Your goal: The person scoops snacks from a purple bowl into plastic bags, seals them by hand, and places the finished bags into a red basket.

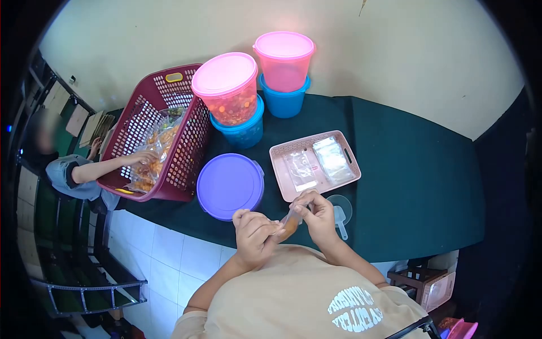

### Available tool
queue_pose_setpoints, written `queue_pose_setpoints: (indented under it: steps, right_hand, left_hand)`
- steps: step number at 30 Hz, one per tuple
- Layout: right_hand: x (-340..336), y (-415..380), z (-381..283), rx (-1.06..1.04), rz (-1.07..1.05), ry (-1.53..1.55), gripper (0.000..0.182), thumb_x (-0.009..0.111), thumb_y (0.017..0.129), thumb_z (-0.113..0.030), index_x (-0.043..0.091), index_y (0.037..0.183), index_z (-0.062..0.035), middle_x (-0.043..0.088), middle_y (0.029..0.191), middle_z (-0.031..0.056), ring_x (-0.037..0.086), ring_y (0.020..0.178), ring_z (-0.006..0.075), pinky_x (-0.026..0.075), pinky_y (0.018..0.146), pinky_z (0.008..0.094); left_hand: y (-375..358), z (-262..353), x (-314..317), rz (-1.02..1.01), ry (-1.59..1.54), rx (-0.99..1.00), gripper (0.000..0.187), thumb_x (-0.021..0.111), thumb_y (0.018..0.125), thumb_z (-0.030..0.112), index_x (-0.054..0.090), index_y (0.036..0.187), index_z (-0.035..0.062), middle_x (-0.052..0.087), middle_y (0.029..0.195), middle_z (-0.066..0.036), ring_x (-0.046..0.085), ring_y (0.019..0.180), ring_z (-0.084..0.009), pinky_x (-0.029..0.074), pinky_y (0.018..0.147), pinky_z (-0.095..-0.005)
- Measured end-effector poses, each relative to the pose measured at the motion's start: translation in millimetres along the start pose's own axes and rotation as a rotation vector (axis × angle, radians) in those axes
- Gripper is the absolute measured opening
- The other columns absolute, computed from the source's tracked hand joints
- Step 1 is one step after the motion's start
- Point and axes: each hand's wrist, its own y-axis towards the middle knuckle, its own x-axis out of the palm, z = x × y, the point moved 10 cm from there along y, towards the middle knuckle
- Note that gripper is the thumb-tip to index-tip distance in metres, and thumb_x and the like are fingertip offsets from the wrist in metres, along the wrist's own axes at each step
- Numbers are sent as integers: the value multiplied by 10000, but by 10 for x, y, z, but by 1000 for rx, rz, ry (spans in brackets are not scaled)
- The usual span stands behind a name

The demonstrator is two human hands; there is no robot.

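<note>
Close to my chest, a small clear plastic bag with orange-brown contents is pinched between both hands. My left hand has its fingers curled around one side of the bag's top. On the other side, my right hand grips the bag between thumb and fingers. Just beyond them lies a pink tray holding flat clear plastic bags. A purple-lidded round container stands left of my hands. Beside my right hand are a white scoop and a clear round dish or lid.
A maroon laundry-style basket with filled bags stands at the left; another person's hand reaches into it. Pink-lidded tubs sit stacked on blue tubs near the wall. Dark green cloth covers the table.
</note>
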Motion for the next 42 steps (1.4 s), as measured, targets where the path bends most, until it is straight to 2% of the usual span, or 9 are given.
queue_pose_setpoints:
  steps: [13,15,18,20,22,25,29,37,42]
  right_hand:
    - [-37,53,38,77,47,202,92,642,900,-76,587,873,-7,611,925,62,569,872,111,446,822,262]
    - [63,79,-50,56,-30,161,80,618,915,-62,574,880,-5,609,923,56,561,873,89,451,804,259]
    - [86,14,-334,-139,83,-95,55,618,904,-50,596,903,1,635,970,78,588,889,135,465,815,292]
    - [265,-47,-468,-270,21,-189,61,625,894,-46,614,931,1,643,1002,95,600,908,171,469,825,313]
    - [472,-129,-651,-416,-102,-268,165,666,847,-52,654,1006,-10,652,1091,129,610,977,270,471,861,356]
    - [506,-129,-617,-411,-103,-206,215,708,809,-87,661,1008,-21,644,1063,120,596,977,277,471,852,361]
    - [447,-120,-571,-461,-39,-447,268,734,764,-110,681,1023,-68,625,1042,93,555,967,276,434,858,372]
    - [614,-66,-785,-630,-220,-883,230,778,714,-219,682,916,-168,644,947,-39,544,961,209,276,1019,533]
    - [523,-34,-528,-497,-288,-920,186,774,728,-226,669,870,-167,652,871,-62,551,957,184,246,1044,570]
  left_hand:
    - [-71,-243,55,-9,-89,-102,138,720,788,129,605,808,56,599,818,-50,547,780,-217,366,807,-361]
    - [-235,-621,-28,158,-218,-456,260,725,828,225,582,933,35,572,905,-72,537,837,-205,374,830,-347]
    - [-228,-440,-278,453,-172,-337,454,739,826,348,539,1055,10,540,949,-83,520,868,-201,394,845,-348]
    - [-135,-387,-50,88,-270,-342,517,814,750,269,554,1104,-3,578,1120,-146,570,980,-261,447,877,-362]
    - [-109,-314,45,30,-259,-329,489,800,763,217,561,1129,-2,575,1165,-157,582,1041,-283,454,882,-376]
    - [-222,-435,69,132,-423,-557,336,744,801,122,601,1078,-2,617,1104,-158,596,1050,-304,460,878,-381]
    - [-205,-358,46,91,-219,-404,110,646,863,92,659,935,10,665,969,-132,606,1011,-297,424,882,-406]
    - [-101,-222,-22,17,86,-219,113,624,866,165,675,925,82,669,967,-26,581,954,-227,330,894,-383]
    - [-71,-178,39,-51,241,-215,74,612,868,147,663,876,94,662,886,-30,577,899,-214,301,931,-415]
